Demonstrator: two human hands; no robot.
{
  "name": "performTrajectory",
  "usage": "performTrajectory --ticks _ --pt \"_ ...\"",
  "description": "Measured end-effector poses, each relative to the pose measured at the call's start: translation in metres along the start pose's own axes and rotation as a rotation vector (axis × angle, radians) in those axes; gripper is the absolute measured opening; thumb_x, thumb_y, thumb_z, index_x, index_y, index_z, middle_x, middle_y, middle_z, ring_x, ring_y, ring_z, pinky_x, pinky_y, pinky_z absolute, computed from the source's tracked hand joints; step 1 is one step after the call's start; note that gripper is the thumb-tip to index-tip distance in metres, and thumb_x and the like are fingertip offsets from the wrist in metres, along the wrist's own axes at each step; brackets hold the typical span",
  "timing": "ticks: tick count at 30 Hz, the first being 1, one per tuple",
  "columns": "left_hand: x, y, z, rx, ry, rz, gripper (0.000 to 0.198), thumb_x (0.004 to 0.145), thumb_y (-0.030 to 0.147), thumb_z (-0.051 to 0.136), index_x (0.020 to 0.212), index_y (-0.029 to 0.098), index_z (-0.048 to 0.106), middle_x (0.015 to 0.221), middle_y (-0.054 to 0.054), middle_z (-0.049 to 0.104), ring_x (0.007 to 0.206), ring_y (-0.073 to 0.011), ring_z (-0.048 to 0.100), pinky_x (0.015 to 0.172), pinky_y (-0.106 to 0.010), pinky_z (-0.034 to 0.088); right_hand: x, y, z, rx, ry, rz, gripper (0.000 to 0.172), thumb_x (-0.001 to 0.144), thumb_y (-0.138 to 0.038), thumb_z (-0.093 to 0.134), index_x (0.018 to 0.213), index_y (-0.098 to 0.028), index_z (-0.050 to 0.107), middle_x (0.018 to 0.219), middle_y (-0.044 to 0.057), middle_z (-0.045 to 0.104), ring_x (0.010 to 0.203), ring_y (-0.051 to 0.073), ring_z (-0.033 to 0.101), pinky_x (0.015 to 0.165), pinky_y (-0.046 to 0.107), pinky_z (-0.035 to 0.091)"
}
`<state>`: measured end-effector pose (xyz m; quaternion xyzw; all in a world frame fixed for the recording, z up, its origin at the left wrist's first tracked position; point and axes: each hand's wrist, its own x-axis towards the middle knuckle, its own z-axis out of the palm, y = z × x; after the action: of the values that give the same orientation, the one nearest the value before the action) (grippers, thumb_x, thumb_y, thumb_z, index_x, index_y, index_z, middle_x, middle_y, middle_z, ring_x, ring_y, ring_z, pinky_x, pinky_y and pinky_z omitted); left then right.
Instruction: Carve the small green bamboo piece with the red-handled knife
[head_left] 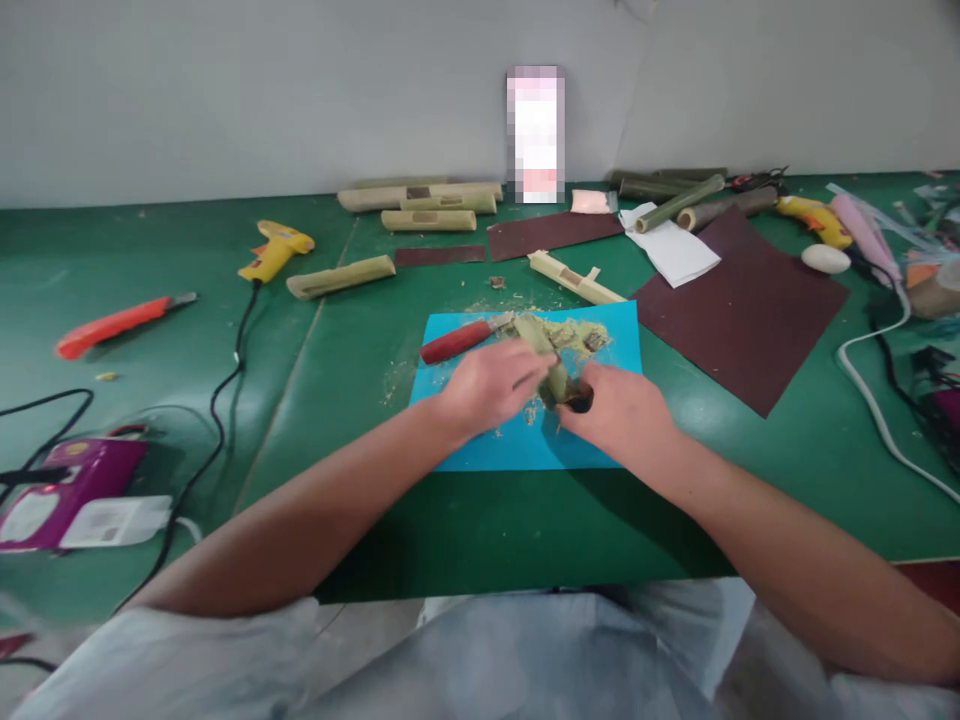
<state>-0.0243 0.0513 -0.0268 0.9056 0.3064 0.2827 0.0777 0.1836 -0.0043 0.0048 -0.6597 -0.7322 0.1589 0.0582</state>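
Note:
A short greenish bamboo piece (pixel 531 335) is held at a slant over the blue sheet (pixel 469 445), its dark hollow end towards me. My right hand (pixel 626 405) wraps round that near end. Closed fingers of my left hand (pixel 491 385) press against the side of the bamboo. A small dark strip (pixel 523 379) shows between those fingers; its kind is unclear. Beyond my left hand, a red-handled carving tool (pixel 456 342) lies on the sheet, its tip by the bamboo. Pale bamboo shavings (pixel 589 335) are heaped just behind my hands.
Cut bamboo tubes (pixel 429 220) lie along the back, near a phone (pixel 535 135). Brown sandpaper sheets (pixel 739 310) spread to the right. A yellow glue gun (pixel 276 252), its black cord, a red utility knife (pixel 124 325) and a purple box (pixel 82 485) occupy the left.

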Motion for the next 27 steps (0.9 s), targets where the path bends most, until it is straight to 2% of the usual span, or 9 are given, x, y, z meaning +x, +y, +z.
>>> performTrajectory --ticks 2,5,7,9,13,17,20,24,27 --pt "-0.005 0.01 0.001 -0.036 -0.065 0.057 0.03 0.106 0.027 0.05 0.119 0.018 0.075 0.095 -0.009 0.076 0.084 -0.0195 0.073 0.071 -0.03 0.06 0.0 0.0 0.0 0.013 -0.005 0.0 0.025 0.085 -0.048 0.063 0.09 -0.024 0.066 0.085 0.006 0.074 0.08 0.025 0.069 0.061 0.034 0.038" --pt "-0.011 0.025 0.001 -0.073 -0.086 0.097 0.029 0.105 0.026 0.05 0.119 0.019 0.075 0.094 -0.008 0.076 0.083 -0.0179 0.073 0.069 -0.028 0.059 -0.001 0.001 0.001 0.021 -0.008 -0.006 0.023 0.086 -0.046 0.062 0.09 -0.024 0.067 0.089 0.006 0.075 0.081 0.024 0.068 0.062 0.034 0.039" --pt "-0.01 0.028 0.001 -0.089 -0.107 0.113 0.03 0.106 0.026 0.049 0.119 0.019 0.075 0.093 -0.008 0.075 0.082 -0.0174 0.073 0.069 -0.027 0.059 -0.001 0.001 0.001 0.008 -0.009 -0.028 0.02 0.085 -0.042 0.063 0.091 -0.023 0.066 0.093 0.006 0.075 0.083 0.024 0.068 0.063 0.034 0.039" --pt "-0.007 0.025 0.0 -0.07 -0.117 0.117 0.03 0.106 0.026 0.049 0.117 0.019 0.076 0.092 -0.007 0.075 0.081 -0.0173 0.073 0.07 -0.028 0.058 -0.001 0.001 0.002 -0.005 -0.006 -0.038 0.019 0.085 -0.04 0.062 0.092 -0.022 0.066 0.092 0.007 0.074 0.083 0.024 0.068 0.064 0.034 0.039" --pt "-0.002 0.015 -0.001 0.015 -0.04 0.095 0.03 0.106 0.026 0.049 0.113 0.016 0.076 0.086 -0.008 0.074 0.078 -0.0182 0.071 0.066 -0.028 0.057 -0.001 0.001 0.003 -0.008 0.005 -0.017 0.024 0.086 -0.045 0.061 0.093 -0.023 0.066 0.087 0.007 0.073 0.081 0.024 0.067 0.062 0.033 0.037" --pt "-0.005 0.015 0.0 -0.013 -0.079 0.145 0.031 0.107 0.027 0.048 0.117 0.018 0.076 0.09 -0.008 0.075 0.079 -0.0176 0.072 0.068 -0.028 0.057 -0.002 0.0 0.003 -0.008 0.019 -0.041 0.02 0.085 -0.041 0.06 0.091 -0.023 0.065 0.088 0.007 0.073 0.081 0.024 0.068 0.062 0.033 0.037" --pt "-0.007 0.015 0.001 0.001 -0.016 0.099 0.03 0.106 0.026 0.049 0.117 0.016 0.076 0.089 -0.008 0.075 0.079 -0.0179 0.072 0.068 -0.028 0.057 -0.002 -0.001 0.003 -0.008 0.024 -0.032 0.022 0.086 -0.043 0.06 0.092 -0.023 0.065 0.088 0.008 0.074 0.08 0.025 0.068 0.061 0.034 0.037" --pt "-0.006 0.011 0.001 -0.032 -0.058 0.129 0.032 0.107 0.028 0.047 0.116 0.018 0.076 0.089 -0.007 0.074 0.078 -0.0169 0.071 0.068 -0.028 0.057 -0.002 0.0 0.003 -0.01 0.009 -0.036 0.021 0.086 -0.041 0.059 0.093 -0.022 0.066 0.089 0.008 0.074 0.081 0.025 0.068 0.062 0.034 0.039" --pt "-0.003 0.004 -0.001 0.046 0.004 0.061 0.032 0.106 0.03 0.048 0.114 0.017 0.077 0.088 -0.007 0.075 0.081 -0.0181 0.071 0.07 -0.029 0.057 -0.002 0.0 0.003 -0.013 0.015 -0.036 0.023 0.086 -0.041 0.06 0.096 -0.022 0.067 0.091 0.008 0.074 0.082 0.025 0.068 0.063 0.034 0.04"
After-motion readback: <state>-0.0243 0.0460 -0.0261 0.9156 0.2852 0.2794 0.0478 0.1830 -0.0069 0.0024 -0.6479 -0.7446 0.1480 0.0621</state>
